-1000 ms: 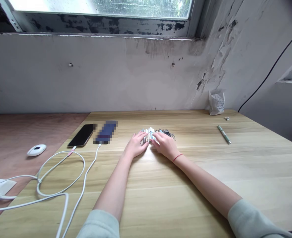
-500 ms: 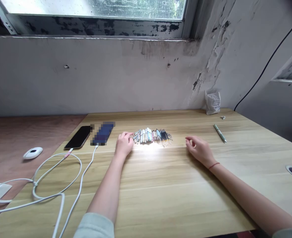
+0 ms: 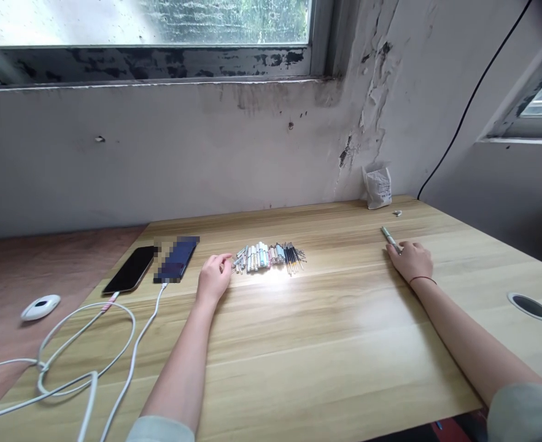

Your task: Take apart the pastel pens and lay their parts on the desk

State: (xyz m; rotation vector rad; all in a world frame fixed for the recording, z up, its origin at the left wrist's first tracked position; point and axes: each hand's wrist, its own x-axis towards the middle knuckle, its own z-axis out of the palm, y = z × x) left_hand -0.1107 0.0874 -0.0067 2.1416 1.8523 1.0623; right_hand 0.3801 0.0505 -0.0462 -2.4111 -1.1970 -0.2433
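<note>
My right hand (image 3: pixel 410 261) is at the light green pen (image 3: pixel 390 237) on the right of the desk, its thumb and fingers closed around the lower end. The upper part of the pen sticks out beyond the fingertips. My left hand (image 3: pixel 214 277) rests beside the left end of a row of pens and refills (image 3: pixel 258 257), fingers bent and close together; whatever they hold, if anything, is too small to make out. Dark, thin refills (image 3: pixel 291 258) lie at the right end of that row.
Two phones (image 3: pixel 130 269) (image 3: pixel 177 258) with white cables (image 3: pixel 132 362) lie at the left. A white oval device (image 3: pixel 41 307) sits on the reddish surface. A white packet (image 3: pixel 378 187) stands by the wall. A round grommet (image 3: pixel 530 306) is at the right.
My right hand has moved right from beside the row to the green pen and closed on it. My left hand stays by the row. The camera view has shifted to the right.
</note>
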